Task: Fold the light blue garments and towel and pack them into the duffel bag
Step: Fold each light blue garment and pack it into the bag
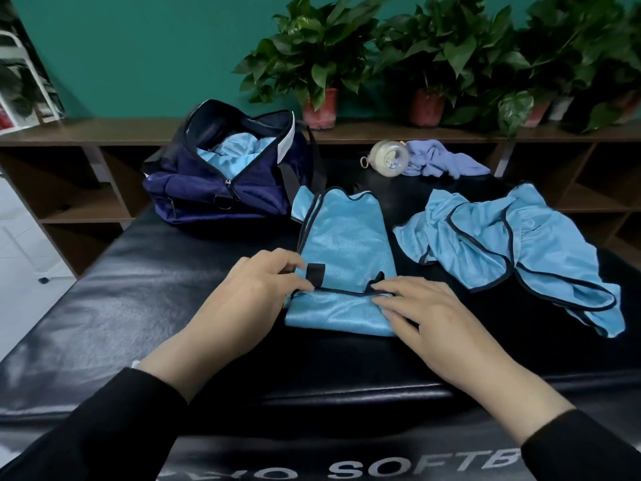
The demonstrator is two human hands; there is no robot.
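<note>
Both hands reach forward from black sleeves onto a light blue vest [341, 272] lying in the middle of the black padded surface [138, 307]. The left hand [249, 296] lies palm down at the vest's near left corner, its thumb and forefinger pinching the dark-trimmed edge just beside a small black tab [315, 274]. The right hand [430, 314] rests on the near right corner with its fingers laid fairly straight and close together, pressing the folded edge down; whether the thumb is tucked under the cloth is hard to tell from this angle. The vest's near part is folded over on itself, and its far end points toward the back of the surface. To the right, apart from the vest, a second light blue garment [513, 244] with dark piping lies loose and crumpled. At the back left sits a navy duffel bag [208, 192], unzipped, with light blue fabric [236, 149] already showing inside its opening. Behind the vest, near the far edge, a clear round bottle [388, 157] lies on its side, touching a rumpled pale lavender towel [440, 161]. Beyond the surface runs a brown wooden shelf [104, 131] carrying potted plants [319, 64] against a teal wall. White lettering is printed on the surface's near edge.
</note>
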